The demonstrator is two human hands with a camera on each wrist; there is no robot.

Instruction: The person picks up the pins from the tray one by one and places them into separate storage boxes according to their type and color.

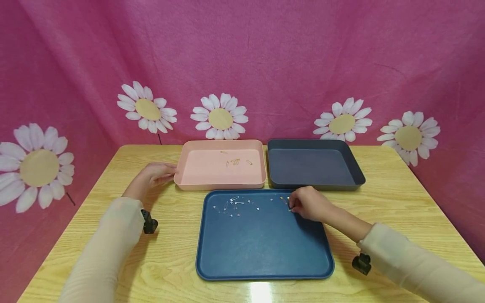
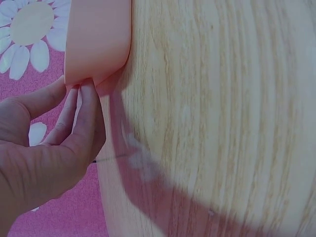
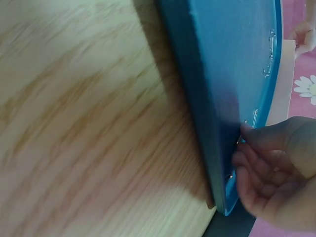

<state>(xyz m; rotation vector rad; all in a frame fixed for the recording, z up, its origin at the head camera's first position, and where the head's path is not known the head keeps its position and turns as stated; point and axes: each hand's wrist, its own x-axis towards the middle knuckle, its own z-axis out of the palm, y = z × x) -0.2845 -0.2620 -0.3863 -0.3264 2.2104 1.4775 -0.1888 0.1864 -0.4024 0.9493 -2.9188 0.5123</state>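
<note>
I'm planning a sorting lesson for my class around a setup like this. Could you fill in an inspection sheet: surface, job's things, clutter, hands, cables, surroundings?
Surface: light wood-grain table.
Job's things: blue tray in front, holding scattered silver-coloured pins and a few gold-coloured pins; pink tray behind it, holding several safety pins; dark tray to the pink one's right, no pins seen inside.
Clutter: nothing seen.
Hands: left hand holds the pink tray's left side; right hand has curled fingers at the gold-coloured pins, grip on one unclear.
Cables: nothing seen.
Surroundings: pink cloth with large white daisies behind the table.
</note>
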